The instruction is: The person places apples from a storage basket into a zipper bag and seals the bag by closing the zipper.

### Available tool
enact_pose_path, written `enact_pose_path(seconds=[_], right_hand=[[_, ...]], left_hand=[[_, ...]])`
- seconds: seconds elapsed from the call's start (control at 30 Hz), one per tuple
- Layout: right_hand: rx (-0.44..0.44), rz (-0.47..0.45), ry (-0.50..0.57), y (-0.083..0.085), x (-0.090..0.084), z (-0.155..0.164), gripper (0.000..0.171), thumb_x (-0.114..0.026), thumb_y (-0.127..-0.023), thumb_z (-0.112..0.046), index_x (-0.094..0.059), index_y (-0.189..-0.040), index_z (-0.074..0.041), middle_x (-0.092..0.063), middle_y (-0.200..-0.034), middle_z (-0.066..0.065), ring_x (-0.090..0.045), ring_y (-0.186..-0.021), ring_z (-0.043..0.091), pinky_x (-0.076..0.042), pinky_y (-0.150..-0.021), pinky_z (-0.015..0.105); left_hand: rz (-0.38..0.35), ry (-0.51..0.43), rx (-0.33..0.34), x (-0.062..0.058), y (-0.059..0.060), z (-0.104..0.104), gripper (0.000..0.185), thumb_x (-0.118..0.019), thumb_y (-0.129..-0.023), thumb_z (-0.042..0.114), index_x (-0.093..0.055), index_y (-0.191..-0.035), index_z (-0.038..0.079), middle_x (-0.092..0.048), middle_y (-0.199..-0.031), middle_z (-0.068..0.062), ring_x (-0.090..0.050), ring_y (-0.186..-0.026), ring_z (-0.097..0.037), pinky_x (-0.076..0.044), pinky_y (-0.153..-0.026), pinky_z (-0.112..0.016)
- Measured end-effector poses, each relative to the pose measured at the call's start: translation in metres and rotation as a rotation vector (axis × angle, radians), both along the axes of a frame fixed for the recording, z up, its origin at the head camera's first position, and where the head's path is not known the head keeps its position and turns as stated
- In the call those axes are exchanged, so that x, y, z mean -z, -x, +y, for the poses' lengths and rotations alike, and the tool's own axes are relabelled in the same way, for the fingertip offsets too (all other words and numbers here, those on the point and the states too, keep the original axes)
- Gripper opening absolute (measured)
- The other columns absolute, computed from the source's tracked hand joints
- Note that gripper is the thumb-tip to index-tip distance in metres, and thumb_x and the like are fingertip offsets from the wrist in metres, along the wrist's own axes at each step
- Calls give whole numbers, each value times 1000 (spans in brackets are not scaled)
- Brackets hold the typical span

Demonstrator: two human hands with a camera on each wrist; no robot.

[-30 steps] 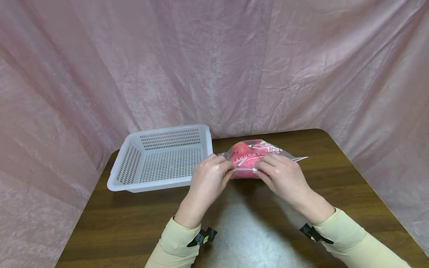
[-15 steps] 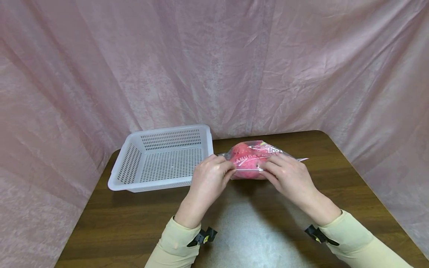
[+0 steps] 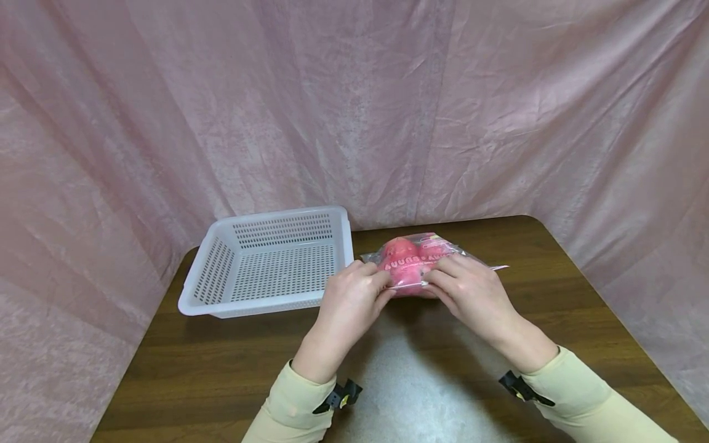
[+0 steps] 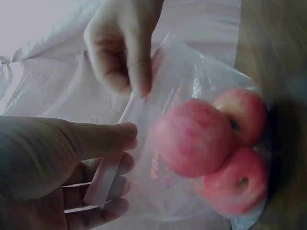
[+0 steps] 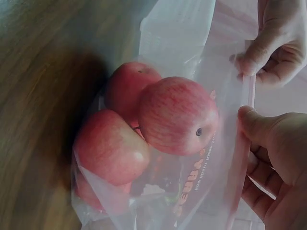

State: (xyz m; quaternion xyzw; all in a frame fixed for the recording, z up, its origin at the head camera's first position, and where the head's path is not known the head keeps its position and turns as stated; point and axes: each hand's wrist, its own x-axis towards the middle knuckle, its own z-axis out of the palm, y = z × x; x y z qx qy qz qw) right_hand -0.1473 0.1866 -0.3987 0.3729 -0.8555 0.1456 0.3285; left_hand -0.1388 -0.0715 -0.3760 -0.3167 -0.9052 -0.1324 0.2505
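Note:
A clear zip bag with printed lettering stands on the table, holding several red apples. My left hand pinches the bag's top edge at its left part, thumb on the near side. Farther right along that same edge, my right hand pinches the zip strip between thumb and fingers. A small white piece shows at the right fingertips; whether it is a slider I cannot tell. Both wrist views show the apples bunched at the bag's bottom, below the two hands.
A white perforated plastic basket sits to the left of the bag, close to my left hand. The brown wooden table ends at a pink curtain behind and at both sides.
My right hand slid right along the bag's edge, then shifted slightly back left. My left hand has moved a little right, and the strip between the hands is now slightly lower and tilted.

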Motion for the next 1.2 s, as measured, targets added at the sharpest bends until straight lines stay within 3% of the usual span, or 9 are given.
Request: enact_pose_path(seconds=[0.33, 0.77, 1.2], right_hand=[[-16, -11, -6, -2, 0, -9, 15, -89, -90, -14, -80, -102, -13, -74, -101, 1, -73, -98, 27, -61, -86, 45], [12, -1, 17, -6, 4, 0, 11, -84, -95, -20, -78, -99, -12, -73, -99, 0, -70, -94, 28, -59, -81, 46], [34, -3, 43, -11, 4, 17, 9, -83, -94, -20, -79, -99, -14, -74, -100, -4, -66, -86, 23, -58, -72, 45]], left_hand=[[65, 13, 39, 5, 0, 8, 12, -93, -93, 26, -85, -98, 19, -70, -88, 2, -66, -82, -21, -54, -67, -35], [6, -19, 44, 4, 0, 6, 14, -95, -91, 23, -85, -98, 16, -71, -89, 1, -66, -82, -22, -54, -66, -36], [18, -35, 56, 5, 0, 5, 12, -94, -91, 19, -84, -94, 16, -69, -84, 2, -67, -81, -23, -54, -65, -38]])
